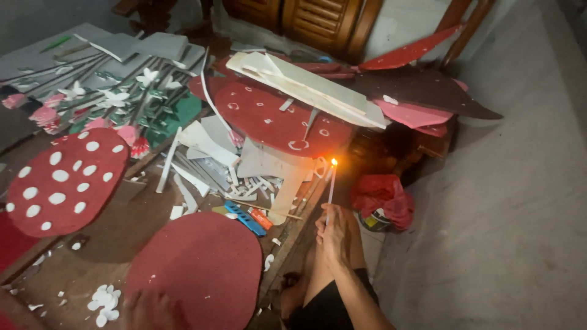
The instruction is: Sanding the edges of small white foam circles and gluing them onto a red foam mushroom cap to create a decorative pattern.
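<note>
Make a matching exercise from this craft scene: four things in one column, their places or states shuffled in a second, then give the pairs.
1. candle
2. spotted red cap
3. plain red cap
4. red bag

A. on the grey floor
B. lit, held in the right hand
C. far left, with white dots
D. under the left hand

Pairs: 1-B, 2-C, 3-D, 4-A

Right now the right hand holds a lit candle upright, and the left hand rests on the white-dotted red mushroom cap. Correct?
Not quite. In the head view the right hand does hold the lit candle upright, but the left hand rests on the plain red cap. The white-dotted red cap lies untouched, farther left.
</note>
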